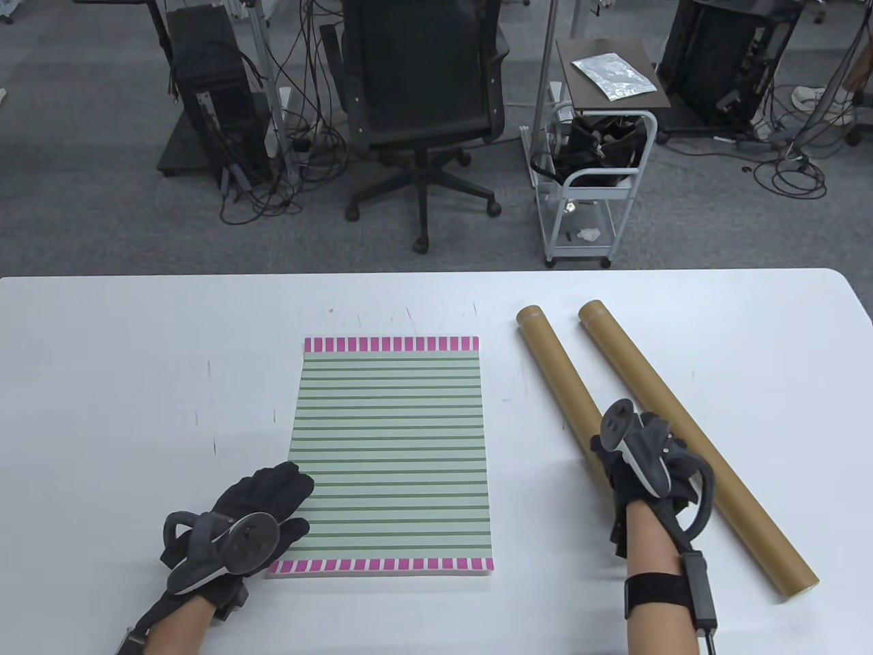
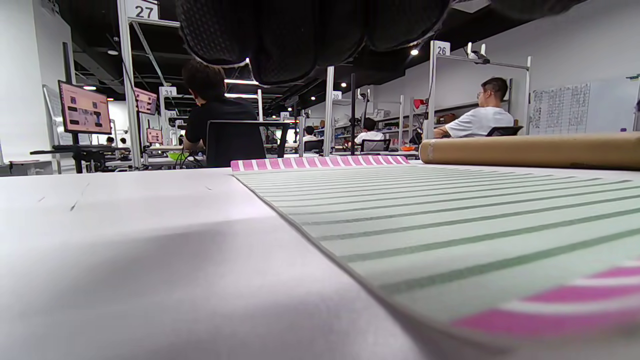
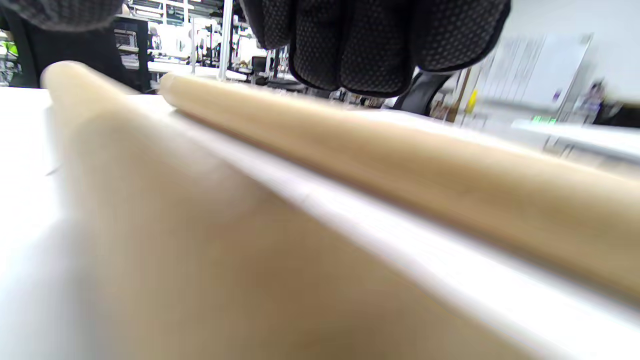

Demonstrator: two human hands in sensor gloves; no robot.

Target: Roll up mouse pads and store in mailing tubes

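A striped green mouse pad [image 1: 392, 454] with pink-checked ends is lying flat in the middle of the white table [image 1: 102, 382]. The left hand [image 1: 262, 501] is resting on the pad's near left corner, its fingers stretched out fairly straight over the edge, gripping nothing. To the right of the pad, two brown mailing tubes are lying side by side at a slant, a narrow gap between them. The right hand [image 1: 644, 450] is sitting over the lower part of the nearer tube [image 1: 556, 379], its fingers [image 3: 370, 45] bent downward; whether they are actually clasping it I cannot tell. The farther tube [image 1: 689, 437] is lying untouched just beyond.
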